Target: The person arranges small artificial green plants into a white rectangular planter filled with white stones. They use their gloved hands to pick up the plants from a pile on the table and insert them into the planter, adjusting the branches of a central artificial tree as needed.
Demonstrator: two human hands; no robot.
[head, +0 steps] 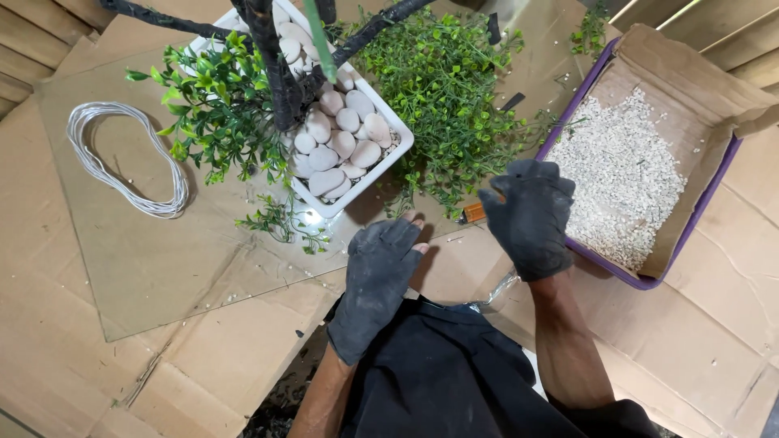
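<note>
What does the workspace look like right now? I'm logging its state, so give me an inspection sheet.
Surface: flattened cardboard, scattered white grit.
Job's things: square white planter with dark trunk, white pebbles, green foliage.
Clutter: purple-edged box of white gravel; loose sprigs.
Hands: gloved; left hand flat on cardboard, right hand holding an orange-handled tool.
Cables: coiled white cord.
Surroundings: wooden boards.

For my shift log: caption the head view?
Gloved left hand flat on cardboard, right hand on an orange-handled tool beside a potted plant.
</note>
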